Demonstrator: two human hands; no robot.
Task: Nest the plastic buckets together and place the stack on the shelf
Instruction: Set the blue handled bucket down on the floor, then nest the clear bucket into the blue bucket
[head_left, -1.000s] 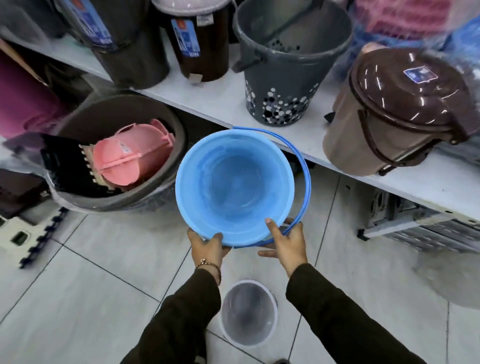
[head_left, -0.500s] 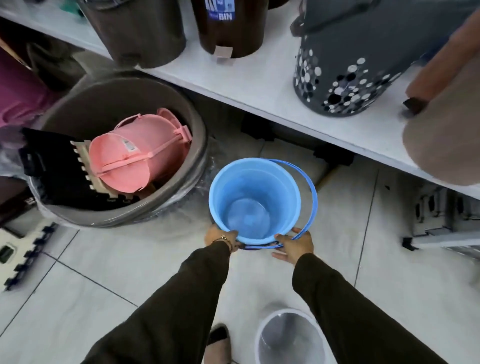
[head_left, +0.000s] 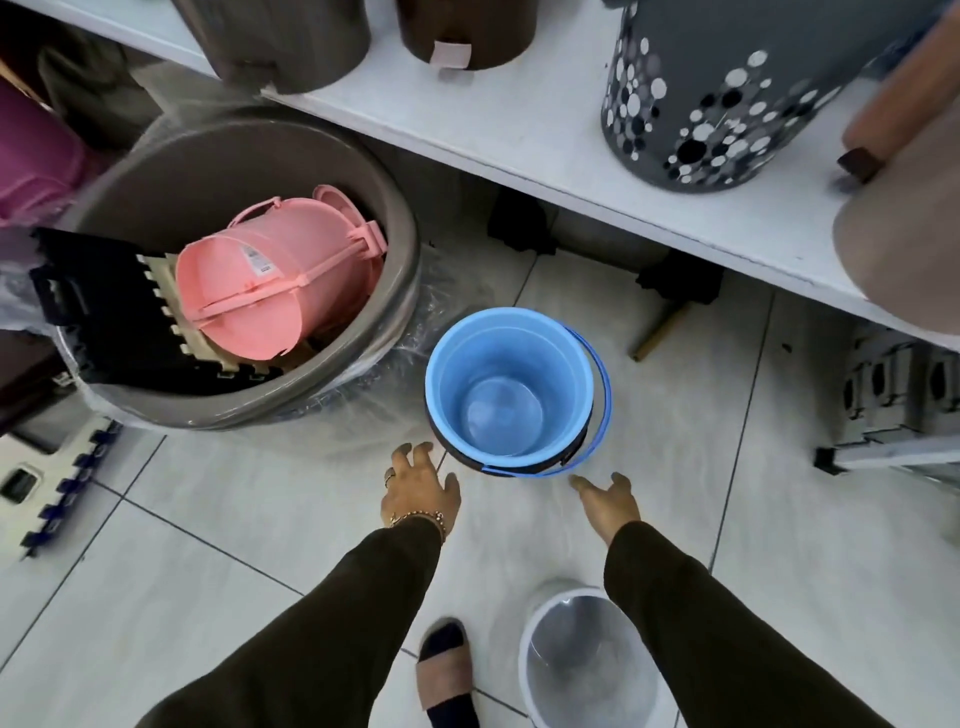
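A blue plastic bucket (head_left: 509, 387) stands upright on the tiled floor below the white shelf (head_left: 545, 130), its blue handle folded down to the right. A dark rim shows under its near edge, so it seems to sit inside a darker bucket. My left hand (head_left: 418, 486) hovers just left of its near rim, fingers spread, holding nothing. My right hand (head_left: 608, 501) is just below and right of it, open and empty. A clear grey bucket (head_left: 571, 665) stands on the floor near my right sleeve.
A large grey tub (head_left: 311, 400) at the left holds a pink lidded bin (head_left: 275, 280) and dark mats. The shelf carries brown bins, a grey spotted basket (head_left: 711, 98) and a tan bin at the right. My foot (head_left: 441, 670) is near the clear bucket.
The blue bucket went down from in front of the shelf to the floor. Both hands have let go of its rim and drawn back slightly.
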